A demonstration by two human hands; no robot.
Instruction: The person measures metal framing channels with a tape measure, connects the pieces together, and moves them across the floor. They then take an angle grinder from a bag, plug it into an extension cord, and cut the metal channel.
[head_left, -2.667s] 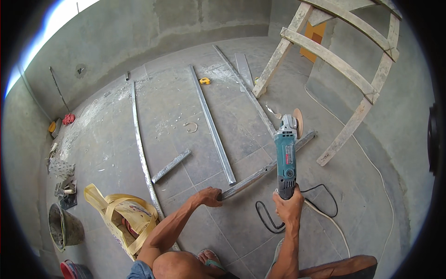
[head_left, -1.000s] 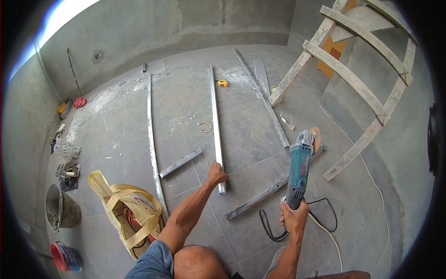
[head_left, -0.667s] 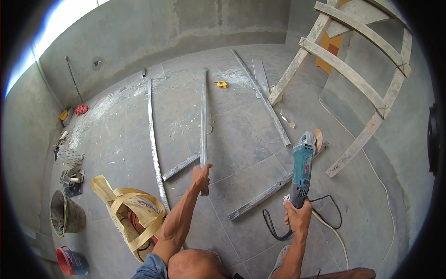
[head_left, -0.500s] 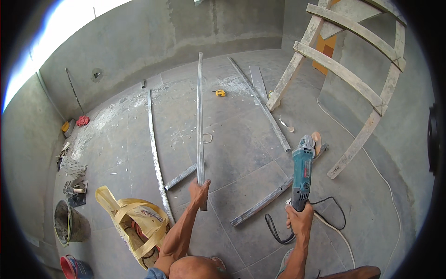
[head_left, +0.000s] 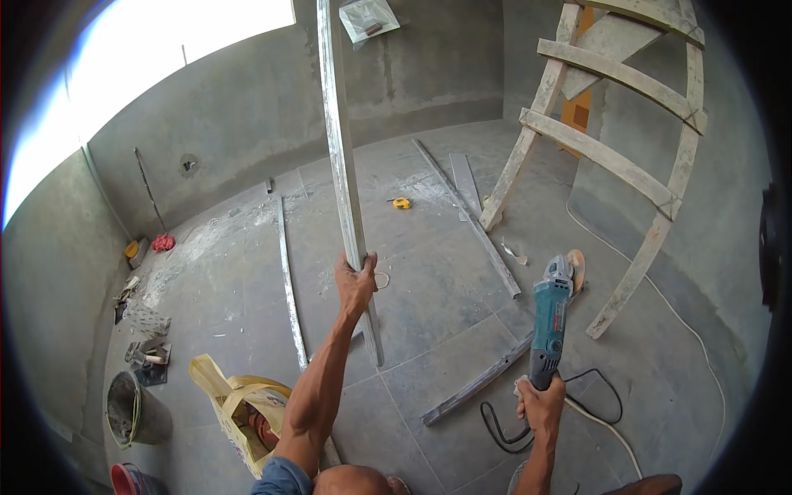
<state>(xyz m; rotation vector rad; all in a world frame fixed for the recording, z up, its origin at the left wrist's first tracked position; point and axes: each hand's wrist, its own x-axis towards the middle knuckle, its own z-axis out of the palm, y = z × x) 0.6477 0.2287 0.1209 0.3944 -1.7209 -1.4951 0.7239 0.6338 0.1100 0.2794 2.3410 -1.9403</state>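
A long galvanized metal channel (head_left: pixel 339 157) rises steeply in front of me, gripped near its lower end by my left hand (head_left: pixel 355 282). Its far end runs past the top of the picture. My right hand (head_left: pixel 541 406) is closed around the rear handle of a teal angle grinder (head_left: pixel 548 320). The grinder points away from me, with a tan disc (head_left: pixel 578 271) at its head. Below it on the tiles lies a shorter metal channel (head_left: pixel 474 383). Another short piece is mostly hidden behind my left forearm.
A long metal strip (head_left: pixel 290 285) lies left and another channel (head_left: pixel 470 219) right. A yellow tape measure (head_left: pixel 402 203) rests between them. A wooden ladder (head_left: pixel 536 161) leans at the right. A yellow bag (head_left: pixel 247 404) and a bucket (head_left: pixel 137 410) stand at left. The grinder's cord (head_left: pixel 620 445) trails nearby.
My left hand has raised the metal channel off the floor, its far end swinging upward. My right hand and the grinder have shifted slightly. The view has tilted up.
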